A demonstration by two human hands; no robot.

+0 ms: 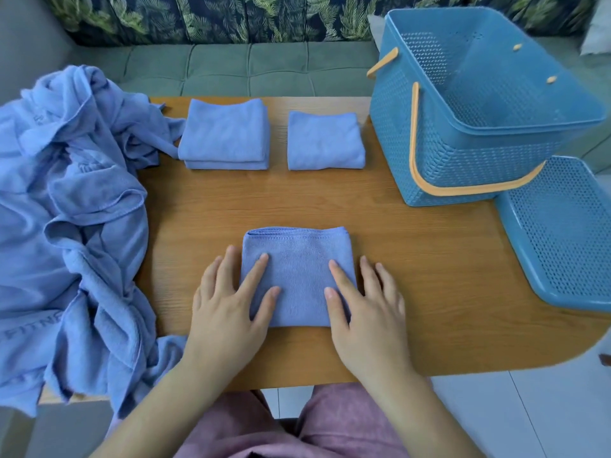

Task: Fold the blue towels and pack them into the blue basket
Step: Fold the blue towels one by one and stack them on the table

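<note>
Head view: left hand (228, 302) and right hand (362, 305), fingers straight and spread, press flat on folded towel (299, 259); blue basket (439, 150) stands well apart on table (413, 259).

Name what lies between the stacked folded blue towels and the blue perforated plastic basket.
A single folded blue towel on the wooden table, touching neither; head view shows it.

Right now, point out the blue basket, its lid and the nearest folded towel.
blue basket (463, 166): head view, near side wall.
lid (562, 233): head view, perforated middle.
nearest folded towel (299, 259): head view, bare middle.
</note>
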